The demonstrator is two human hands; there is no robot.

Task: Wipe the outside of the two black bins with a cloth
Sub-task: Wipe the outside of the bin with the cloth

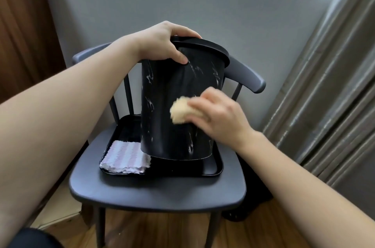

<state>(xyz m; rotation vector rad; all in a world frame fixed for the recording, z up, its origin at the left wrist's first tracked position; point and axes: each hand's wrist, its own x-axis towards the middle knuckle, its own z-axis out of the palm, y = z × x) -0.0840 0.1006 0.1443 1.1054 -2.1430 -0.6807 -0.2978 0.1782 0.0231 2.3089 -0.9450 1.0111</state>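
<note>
Left hand (162, 45) clamps bin (178, 105) rim at 12 o'clock, tilting it steady; right hand (219, 114) fingers pinch cloth (180, 111) against its side.

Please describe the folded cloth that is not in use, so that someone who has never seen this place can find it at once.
Find the dark chair against the grey wall; a black tray lies on its seat. The folded cloth rests in the tray's front left corner, beside the black bin. It is flat with pink and white stripes, unlike the crumpled yellow cloth pressed to the bin.
</note>
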